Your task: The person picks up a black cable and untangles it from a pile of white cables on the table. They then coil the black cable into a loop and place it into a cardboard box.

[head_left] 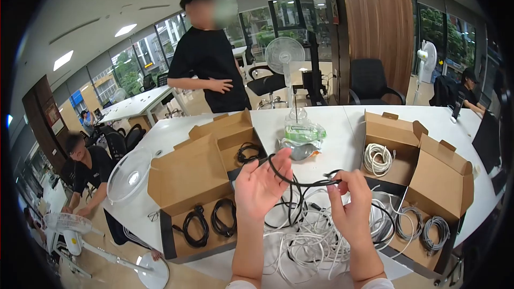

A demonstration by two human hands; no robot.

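A black cable (308, 184) runs between my two hands above a tangled pile of white cables (313, 241). My left hand (263, 182) is palm up with its fingers apart, and the cable loops around its fingertips. My right hand (350, 203) pinches the cable between thumb and fingers. Open cardboard boxes stand on both sides. The near left box (187, 166) has two coiled black cables (196, 227) in it, and the far left box (222, 128) holds one. A white coil (378, 159) lies in the far right box (393, 128); grey coils (436, 233) lie in the near right box (439, 176).
Plastic packages (302, 136) lie at the middle of the white table (342, 123). A round clear fan cover (128, 174) is at the left. A person in black (209, 69) stands across the table, another person (93, 171) bends by a fan at the left, and one (468, 93) sits at the right.
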